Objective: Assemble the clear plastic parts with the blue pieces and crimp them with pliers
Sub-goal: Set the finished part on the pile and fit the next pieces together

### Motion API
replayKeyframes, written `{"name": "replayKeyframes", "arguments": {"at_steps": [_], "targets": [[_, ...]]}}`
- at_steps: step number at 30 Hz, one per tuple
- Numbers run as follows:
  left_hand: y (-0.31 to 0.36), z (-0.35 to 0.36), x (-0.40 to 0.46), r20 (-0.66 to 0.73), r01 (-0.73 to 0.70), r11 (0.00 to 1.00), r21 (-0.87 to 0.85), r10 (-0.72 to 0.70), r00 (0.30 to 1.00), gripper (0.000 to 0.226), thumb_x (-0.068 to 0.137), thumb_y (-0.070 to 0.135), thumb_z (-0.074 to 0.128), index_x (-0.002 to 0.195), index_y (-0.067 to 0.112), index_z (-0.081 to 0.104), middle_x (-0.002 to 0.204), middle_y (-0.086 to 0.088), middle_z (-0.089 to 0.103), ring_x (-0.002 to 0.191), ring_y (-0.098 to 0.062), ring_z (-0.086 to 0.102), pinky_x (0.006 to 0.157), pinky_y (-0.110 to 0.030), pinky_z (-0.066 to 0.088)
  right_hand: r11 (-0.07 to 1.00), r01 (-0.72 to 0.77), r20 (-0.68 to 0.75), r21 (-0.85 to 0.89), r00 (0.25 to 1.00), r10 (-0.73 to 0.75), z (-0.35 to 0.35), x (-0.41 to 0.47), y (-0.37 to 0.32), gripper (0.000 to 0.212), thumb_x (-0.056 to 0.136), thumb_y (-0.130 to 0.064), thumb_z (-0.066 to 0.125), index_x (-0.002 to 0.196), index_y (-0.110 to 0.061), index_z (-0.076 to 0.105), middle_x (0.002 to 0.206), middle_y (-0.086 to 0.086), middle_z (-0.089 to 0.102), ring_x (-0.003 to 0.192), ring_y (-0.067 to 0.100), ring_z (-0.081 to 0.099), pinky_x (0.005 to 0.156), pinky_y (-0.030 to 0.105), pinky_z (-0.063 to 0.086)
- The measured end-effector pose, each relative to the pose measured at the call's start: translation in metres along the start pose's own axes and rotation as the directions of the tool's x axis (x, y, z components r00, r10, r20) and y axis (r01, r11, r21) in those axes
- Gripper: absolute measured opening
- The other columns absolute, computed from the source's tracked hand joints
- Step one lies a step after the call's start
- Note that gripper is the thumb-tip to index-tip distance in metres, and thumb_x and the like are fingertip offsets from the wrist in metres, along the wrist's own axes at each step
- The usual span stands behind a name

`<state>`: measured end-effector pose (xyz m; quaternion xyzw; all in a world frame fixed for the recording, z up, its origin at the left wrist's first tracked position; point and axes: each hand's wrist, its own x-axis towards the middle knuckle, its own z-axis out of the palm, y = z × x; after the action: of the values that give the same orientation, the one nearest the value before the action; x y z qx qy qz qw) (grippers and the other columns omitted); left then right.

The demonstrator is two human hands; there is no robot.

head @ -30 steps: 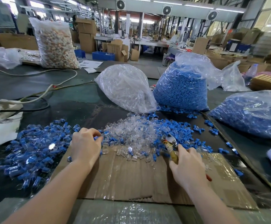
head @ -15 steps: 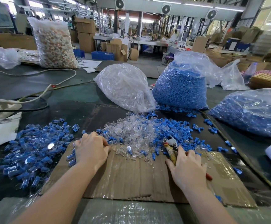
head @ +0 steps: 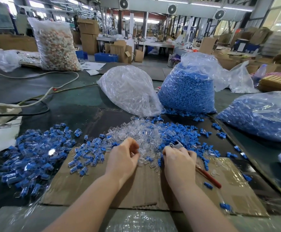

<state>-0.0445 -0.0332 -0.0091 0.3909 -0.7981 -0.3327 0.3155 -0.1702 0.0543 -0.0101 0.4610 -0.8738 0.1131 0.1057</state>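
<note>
Clear plastic parts (head: 136,133) are heaped w/ loose blue pieces (head: 183,133) on flattened brown cardboard (head: 136,186) over a dark workbench (head: 72,99), factory hall behind. Red-handled metal pliers (head: 208,177) are gripped by right hand (head: 178,161); left hand (head: 123,158) fingers are curled at the pile, pinch can't be told.

We find no legible text, label, brand, number or sign. The white paper sheets (head: 94,66) on the far side of the bench (head: 72,101) carry faint print that is too small and blurred for us to read. The cardboard boxes (head: 88,36) behind them show no marking we can make out, and the panel (head: 0,17) at upper left is likewise unreadable.
</note>
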Motion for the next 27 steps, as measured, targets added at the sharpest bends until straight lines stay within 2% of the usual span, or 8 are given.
{"name": "replayKeyframes", "arguments": {"at_steps": [3, 7, 10, 14, 16, 20, 23, 27], "targets": [[0.004, 0.014, -0.005, 0.038, -0.002, 0.994, -0.105, 0.006, 0.999, 0.033, 0.081, 0.003, 0.066, 0.080, 0.034, 0.053, 0.070, 0.009, 0.060, 0.057, 0.007, 0.052, 0.056, -0.005, 0.041, 1.000, -0.025, 0.026, -0.009, 0.999, 0.025, -0.001, 0.004, -0.005, 0.017, 0.091, -0.010, 0.043, 0.085, -0.025, 0.038, 0.090, -0.006, 0.064, 0.098, 0.021, 0.052, 0.090, 0.039, 0.030], [0.008, 0.024, -0.008, 0.050, -0.065, 0.995, -0.073, 0.068, 0.996, 0.027, 0.087, 0.005, 0.060, 0.101, 0.027, 0.064, 0.077, 0.017, 0.054, 0.064, 0.003, 0.052, 0.061, -0.001, 0.039, 1.000, -0.026, 0.060, 0.009, 0.998, 0.026, 0.001, 0.007, -0.005, 0.016, 0.092, -0.012, 0.045, 0.087, -0.024, 0.037, 0.095, -0.003, 0.064, 0.103, 0.023, 0.053, 0.097, 0.042, 0.031], [0.010, 0.029, -0.008, 0.036, -0.094, 0.993, -0.073, 0.097, 0.995, 0.030, 0.091, 0.004, 0.053, 0.110, 0.022, 0.066, 0.084, 0.018, 0.045, 0.070, -0.002, 0.048, 0.066, -0.002, 0.038, 0.999, -0.026, 0.049, 0.020, 0.998, 0.025, 0.004, 0.006, -0.005, 0.011, 0.095, -0.015, 0.042, 0.101, -0.024, 0.046, 0.101, -0.005, 0.064, 0.105, 0.022, 0.052, 0.099, 0.042, 0.032], [0.011, 0.034, -0.012, -0.029, -0.103, 0.992, -0.069, 0.102, 0.994, 0.024, 0.092, 0.007, 0.053, 0.104, 0.020, 0.068, 0.083, 0.018, 0.043, 0.073, 0.001, 0.046, 0.069, -0.002, 0.035, 0.997, -0.018, -0.010, 0.075, 1.000, 0.019, 0.010, -0.005, -0.004, 0.029, 0.098, -0.018, 0.038, 0.123, -0.029, 0.048, 0.115, -0.004, 0.053, 0.111, 0.019, 0.047, 0.093, 0.035, 0.030], [0.012, 0.036, -0.016, -0.077, -0.112, 0.990, -0.082, 0.106, 0.991, 0.021, 0.091, 0.007, 0.055, 0.101, 0.020, 0.069, 0.084, 0.018, 0.046, 0.075, 0.003, 0.048, 0.071, -0.002, 0.035, 0.994, -0.017, -0.061, 0.112, 0.998, 0.024, 0.012, -0.012, -0.004, 0.024, 0.096, -0.019, 0.043, 0.115, -0.029, 0.055, 0.109, -0.005, 0.054, 0.105, 0.018, 0.050, 0.089, 0.034, 0.030], [0.010, 0.038, -0.018, -0.131, -0.105, 0.987, -0.119, 0.089, 0.987, 0.019, 0.088, 0.006, 0.060, 0.097, 0.021, 0.068, 0.088, 0.018, 0.054, 0.086, 0.004, 0.052, 0.077, -0.002, 0.036, 0.960, 0.012, -0.209, 0.281, 0.977, 0.049, 0.014, -0.021, -0.008, 0.010, 0.082, -0.013, 0.068, 0.086, -0.022, 0.068, 0.084, -0.005, 0.065, 0.083, 0.020, 0.061, 0.075, 0.035, 0.037], [0.008, 0.039, -0.019, -0.158, -0.091, 0.979, -0.184, 0.062, 0.986, 0.020, 0.085, 0.004, 0.064, 0.093, 0.022, 0.067, 0.086, 0.017, 0.059, 0.084, 0.001, 0.056, 0.077, -0.004, 0.040, 0.910, 0.058, -0.251, 0.410, 0.966, 0.052, 0.017, -0.023, -0.006, 0.011, 0.081, -0.009, 0.070, 0.088, -0.017, 0.072, 0.084, -0.002, 0.069, 0.081, 0.022, 0.064, 0.077, 0.038, 0.043], [0.004, 0.039, -0.021, -0.187, -0.069, 0.974, -0.216, 0.028, 0.982, 0.019, 0.084, 0.008, 0.066, 0.096, 0.023, 0.067, 0.084, 0.012, 0.064, 0.079, 0.002, 0.058, 0.072, -0.008, 0.046, 0.855, 0.072, -0.251, 0.513, 0.965, 0.070, 0.018, -0.025, -0.003, 0.013, 0.084, -0.009, 0.067, 0.094, -0.016, 0.072, 0.091, -0.002, 0.071, 0.087, 0.019, 0.063, 0.083, 0.036, 0.044]]}}
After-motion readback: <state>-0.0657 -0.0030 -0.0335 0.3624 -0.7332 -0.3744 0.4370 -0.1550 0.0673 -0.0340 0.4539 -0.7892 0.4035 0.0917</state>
